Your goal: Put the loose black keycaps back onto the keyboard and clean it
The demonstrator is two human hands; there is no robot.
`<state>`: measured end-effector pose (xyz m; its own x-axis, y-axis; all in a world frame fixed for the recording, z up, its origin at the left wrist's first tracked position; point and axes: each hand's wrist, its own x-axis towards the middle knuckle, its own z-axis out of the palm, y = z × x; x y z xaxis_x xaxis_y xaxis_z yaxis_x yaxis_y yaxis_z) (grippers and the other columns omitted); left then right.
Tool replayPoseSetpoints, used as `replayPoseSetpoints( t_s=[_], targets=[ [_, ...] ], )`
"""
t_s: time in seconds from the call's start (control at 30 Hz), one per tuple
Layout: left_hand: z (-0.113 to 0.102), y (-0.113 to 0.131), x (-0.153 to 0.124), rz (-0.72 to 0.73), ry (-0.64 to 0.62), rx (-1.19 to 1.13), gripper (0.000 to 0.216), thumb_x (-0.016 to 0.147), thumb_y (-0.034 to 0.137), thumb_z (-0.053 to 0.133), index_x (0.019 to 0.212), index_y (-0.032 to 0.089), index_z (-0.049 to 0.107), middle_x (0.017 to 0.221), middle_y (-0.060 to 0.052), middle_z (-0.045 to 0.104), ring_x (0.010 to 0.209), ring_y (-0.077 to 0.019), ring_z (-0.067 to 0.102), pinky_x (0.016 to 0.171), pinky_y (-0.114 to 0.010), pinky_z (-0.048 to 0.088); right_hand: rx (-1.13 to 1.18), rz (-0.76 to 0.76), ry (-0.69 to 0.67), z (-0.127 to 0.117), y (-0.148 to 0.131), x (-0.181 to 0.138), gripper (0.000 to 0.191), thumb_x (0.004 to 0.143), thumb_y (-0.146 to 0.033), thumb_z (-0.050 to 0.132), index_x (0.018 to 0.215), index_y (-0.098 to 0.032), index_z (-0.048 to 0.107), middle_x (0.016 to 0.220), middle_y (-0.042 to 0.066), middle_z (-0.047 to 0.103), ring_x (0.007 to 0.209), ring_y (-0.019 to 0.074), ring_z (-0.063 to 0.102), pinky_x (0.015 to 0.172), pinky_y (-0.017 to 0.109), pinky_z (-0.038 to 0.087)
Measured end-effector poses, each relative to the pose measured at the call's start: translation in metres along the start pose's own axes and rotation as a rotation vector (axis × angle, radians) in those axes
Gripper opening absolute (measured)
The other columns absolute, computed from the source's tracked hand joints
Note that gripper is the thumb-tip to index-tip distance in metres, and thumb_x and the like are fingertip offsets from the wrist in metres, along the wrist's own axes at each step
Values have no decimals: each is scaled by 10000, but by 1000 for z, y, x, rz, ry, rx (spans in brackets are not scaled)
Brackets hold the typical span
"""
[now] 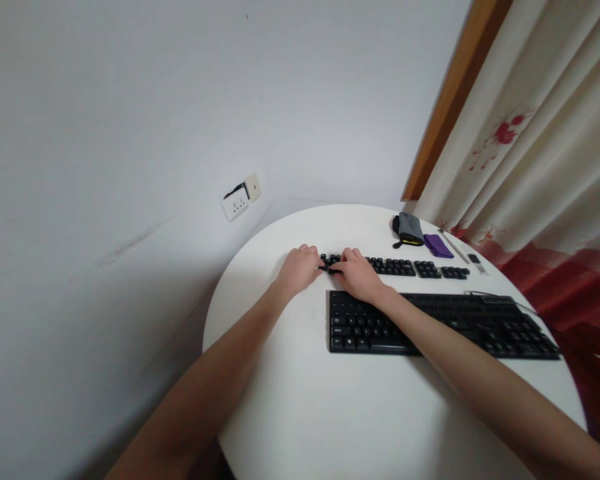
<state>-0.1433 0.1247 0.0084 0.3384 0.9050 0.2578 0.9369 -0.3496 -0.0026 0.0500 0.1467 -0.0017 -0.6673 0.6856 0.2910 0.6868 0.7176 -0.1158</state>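
Observation:
My left hand (303, 268) is closed at the left end of a long row of loose black keycaps (391, 266) on the white round table (290, 400). My right hand (359, 275) faces it from the right, with thumb and fingers bent round keycaps at the same end. Small dark pieces show between the two thumbs; their exact shape is too small to tell. A black keyboard (353, 331) lies in front of the row, partly under my right forearm.
Behind the row lie a grey pouch (411, 229), a folded purple cloth (438, 245), a thin pale stick (455, 247) and a small dark-and-clear item (477, 263). A wall with a socket (235, 204) rises at left; a curtain (545, 153) hangs at right.

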Motion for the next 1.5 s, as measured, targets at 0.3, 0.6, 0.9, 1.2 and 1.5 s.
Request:
replayPoseSetpoints(
  t_s=[0.3,0.6,0.9,1.2,1.5],
  targets=[
    [-2,-2,0,12,-35,-81,119,848,265,693,927,230,774,935,-73,717,952,-256,610,841,-337,456,62,-77,-7,2,-3,0,117,872,-184,649,871,-194,767,958,75,650,949,225,497,844,331,394],
    [-15,0,-5,-49,-99,-227,90,808,278,710,862,244,775,895,-24,753,863,-208,667,756,-269,459,204,-85,187,-23,-2,-15,102,870,-140,635,845,-195,717,871,55,711,892,219,542,805,340,414],
    [-44,22,-17,37,-351,-695,146,746,276,748,861,205,804,772,-1,751,678,-142,629,651,-233,422,477,173,315,-40,2,-81,94,844,-139,651,845,-218,702,866,26,708,839,203,587,778,349,469],
    [-40,42,-21,40,-472,-735,143,733,273,752,840,199,811,710,-7,737,615,-133,593,592,-242,390,587,160,219,-28,-13,-87,112,832,-109,652,812,-212,694,841,21,708,847,198,604,789,348,466],
    [-31,41,-21,28,-470,-647,138,745,259,729,840,201,810,711,-6,741,619,-142,611,584,-242,396,602,169,212,-19,-15,-88,123,815,-90,662,813,-207,700,826,22,698,827,194,600,779,339,463]
  ],
)
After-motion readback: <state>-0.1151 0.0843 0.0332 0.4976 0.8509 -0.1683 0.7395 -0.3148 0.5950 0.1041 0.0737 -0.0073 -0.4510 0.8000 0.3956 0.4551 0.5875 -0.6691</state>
